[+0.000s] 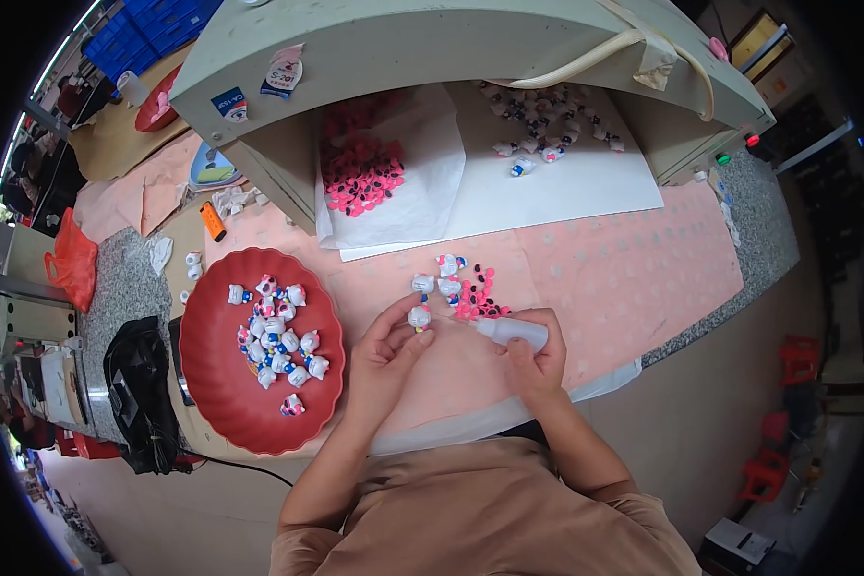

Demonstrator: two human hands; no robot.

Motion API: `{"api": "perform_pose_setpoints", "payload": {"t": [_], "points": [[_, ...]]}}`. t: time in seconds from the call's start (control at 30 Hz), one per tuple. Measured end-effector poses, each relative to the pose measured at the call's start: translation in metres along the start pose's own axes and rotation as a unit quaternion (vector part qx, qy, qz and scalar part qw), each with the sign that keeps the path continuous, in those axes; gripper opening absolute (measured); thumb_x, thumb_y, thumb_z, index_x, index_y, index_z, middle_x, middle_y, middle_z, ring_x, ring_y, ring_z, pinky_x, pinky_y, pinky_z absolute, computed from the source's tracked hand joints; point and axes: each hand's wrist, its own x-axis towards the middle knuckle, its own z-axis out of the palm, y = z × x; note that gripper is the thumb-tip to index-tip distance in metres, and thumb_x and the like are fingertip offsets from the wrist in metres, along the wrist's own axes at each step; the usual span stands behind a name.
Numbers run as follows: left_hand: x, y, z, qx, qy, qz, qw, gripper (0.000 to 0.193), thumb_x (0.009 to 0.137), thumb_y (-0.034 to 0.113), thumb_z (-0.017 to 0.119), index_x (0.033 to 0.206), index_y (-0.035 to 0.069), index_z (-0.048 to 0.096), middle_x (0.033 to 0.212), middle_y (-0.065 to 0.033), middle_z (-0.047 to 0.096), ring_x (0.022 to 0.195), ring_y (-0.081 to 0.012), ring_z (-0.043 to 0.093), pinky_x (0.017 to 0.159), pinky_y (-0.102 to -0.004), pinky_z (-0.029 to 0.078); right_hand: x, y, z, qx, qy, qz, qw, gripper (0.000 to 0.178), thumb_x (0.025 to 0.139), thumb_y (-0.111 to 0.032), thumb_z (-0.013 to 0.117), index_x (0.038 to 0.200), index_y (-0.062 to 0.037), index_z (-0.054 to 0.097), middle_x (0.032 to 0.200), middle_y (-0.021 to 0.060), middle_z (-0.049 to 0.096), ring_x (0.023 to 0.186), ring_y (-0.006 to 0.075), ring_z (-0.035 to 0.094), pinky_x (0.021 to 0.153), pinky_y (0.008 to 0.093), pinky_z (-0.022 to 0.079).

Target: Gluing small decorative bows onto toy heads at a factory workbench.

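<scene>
Between thumb and fingers, my left hand [390,353] pinches a small white figurine [419,317]. My right hand [538,360] is wrapped round a white squeeze bottle [512,332], its narrow nozzle pointing left toward the figurine, with a gap between them. Just beyond my hands, a few white and blue figurines [448,265] lie on the pink sheet. Beside them is a loose cluster of small pink and black pieces [480,296]. To the left, a red scalloped tray [223,403] holds several figurines in white, blue and pink.
A grey metal hood [432,48] arches over the bench's far side. Under it are a heap of pink pieces [365,178] on white paper and several figurines [547,125] on a white board. An orange lighter [212,221] and a black bag [142,398] lie left.
</scene>
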Motion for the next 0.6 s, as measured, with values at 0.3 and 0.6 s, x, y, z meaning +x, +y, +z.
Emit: {"api": "perform_pose_setpoints", "payload": {"t": [0.3,0.6], "points": [[0.000,-0.007,0.004,0.105,0.026,0.021,0.994,0.042,0.086,-0.008,0.060,0.126,-0.001,0.048,0.112,-0.0081,0.061,0.103,-0.0145,0.062,0.085,-0.0239,0.051,0.007,-0.015,0.012,-0.147,0.000,-0.159,0.976,0.024,0.084,-0.013,0.069,0.099,0.0008,0.057,0.085,0.0132,0.062,0.070,0.0199,0.058,0.062,0.0288,0.046],[0.000,-0.006,0.006,0.115,0.038,0.019,0.992,0.040,0.086,-0.009,0.060,0.123,-0.002,0.049,0.114,-0.0106,0.060,0.105,-0.0173,0.063,0.087,-0.0254,0.052,0.006,-0.013,0.013,-0.182,-0.012,-0.168,0.969,0.025,0.079,-0.008,0.072,0.099,0.0005,0.059,0.087,0.0152,0.063,0.073,0.0247,0.061,0.063,0.0313,0.049]]}}
